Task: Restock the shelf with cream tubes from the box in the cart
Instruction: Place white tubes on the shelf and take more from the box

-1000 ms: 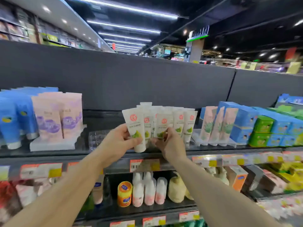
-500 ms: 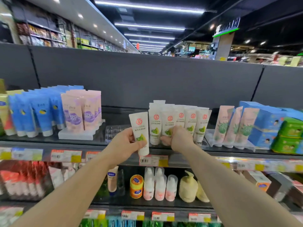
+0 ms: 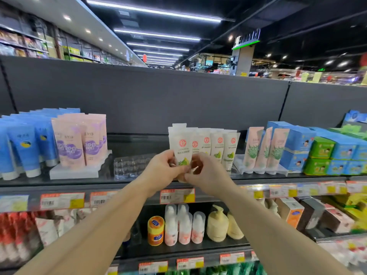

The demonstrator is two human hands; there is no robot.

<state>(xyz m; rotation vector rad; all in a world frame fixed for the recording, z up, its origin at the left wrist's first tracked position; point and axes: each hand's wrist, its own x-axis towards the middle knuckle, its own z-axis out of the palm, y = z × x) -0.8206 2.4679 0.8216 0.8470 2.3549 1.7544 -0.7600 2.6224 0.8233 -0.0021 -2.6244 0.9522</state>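
Head view: a dark supermarket shelf [image 3: 127, 180] is seen across the middle of the frame, backed by a grey panel [image 3: 158, 100], with strip lights on a black ceiling in the upper part and price labels [image 3: 177, 196] along the shelf edge. Blue tubes [image 3: 25, 149] and pink tubes [image 3: 79, 141] are stood at the left of the frame, a clear plastic tray [image 3: 131, 165] lies right of them, and blue and green boxes [image 3: 321, 153] are stacked at the right. At centre a white cream tube [image 3: 181, 147] is held upright, its long axis vertical, flat crimped end up and cap end down, printed face toward the camera, just in front of a row of like tubes [image 3: 218, 147] standing on the shelf. The tube's lower part is gripped by the left hand [image 3: 160, 171] with fingers curled round it; the right hand [image 3: 208, 175] is curled against the same lower end, pinching it near the cap, which is hidden by the fingers.
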